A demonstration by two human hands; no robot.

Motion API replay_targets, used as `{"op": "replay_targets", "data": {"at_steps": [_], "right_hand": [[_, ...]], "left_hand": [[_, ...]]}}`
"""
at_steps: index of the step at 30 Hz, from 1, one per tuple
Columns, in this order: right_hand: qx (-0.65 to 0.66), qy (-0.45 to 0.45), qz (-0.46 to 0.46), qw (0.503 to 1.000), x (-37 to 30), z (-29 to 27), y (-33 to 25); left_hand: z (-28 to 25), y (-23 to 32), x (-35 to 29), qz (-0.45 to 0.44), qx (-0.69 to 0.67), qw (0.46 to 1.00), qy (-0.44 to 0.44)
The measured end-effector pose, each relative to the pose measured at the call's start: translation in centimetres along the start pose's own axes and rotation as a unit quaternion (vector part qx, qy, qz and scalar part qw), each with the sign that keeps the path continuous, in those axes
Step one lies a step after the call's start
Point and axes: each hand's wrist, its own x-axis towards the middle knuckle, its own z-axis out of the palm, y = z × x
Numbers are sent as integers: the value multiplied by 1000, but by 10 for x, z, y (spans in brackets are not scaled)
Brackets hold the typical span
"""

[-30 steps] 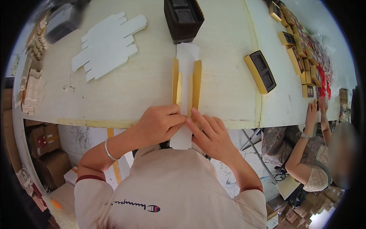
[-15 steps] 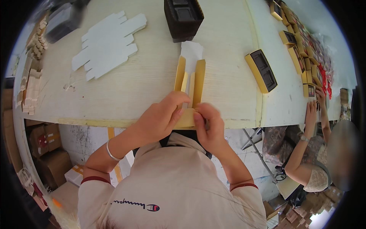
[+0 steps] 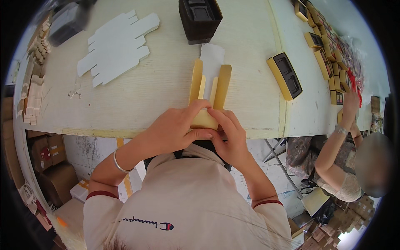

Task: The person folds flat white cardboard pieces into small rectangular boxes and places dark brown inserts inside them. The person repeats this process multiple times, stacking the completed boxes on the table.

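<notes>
Gold carton (image 3: 209,81), part folded, lies at the table's (image 3: 137,104) near edge, its long axis running away from the body and its unfolded white end pointing toward the stack of dark trays (image 3: 200,25). The left hand (image 3: 177,125) and right hand (image 3: 229,135) are equally near, both pinching its raised near end between thumbs and fingers; the side walls stretch beyond the grip. White blanks (image 3: 116,48) lie leftward, a gold box with a dark insert (image 3: 284,76) rightward.
</notes>
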Motion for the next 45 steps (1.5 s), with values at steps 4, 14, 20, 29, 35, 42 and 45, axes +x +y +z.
{"op": "replay_targets", "data": {"at_steps": [4,14,20,29,35,42,45], "right_hand": [[13,-30,11,999,4,-5,-1],[-25,12,15,999,3,-2,1],[21,-5,61,998,3,-9,-3],[-231,-12,-93,968,14,-8,4],[-307,-40,-107,945,13,1,5],[-288,-60,-107,950,26,-36,-3],[-353,-92,-105,925,27,-48,1]], "left_hand": [[8,-8,-3,10,-29,999,30],[32,-34,-5,143,85,966,196],[26,-35,-6,216,199,929,225],[20,-35,9,258,271,900,224],[13,-27,7,191,276,936,110],[-40,-18,10,133,292,944,-79],[-44,-6,5,162,337,927,7]]}}
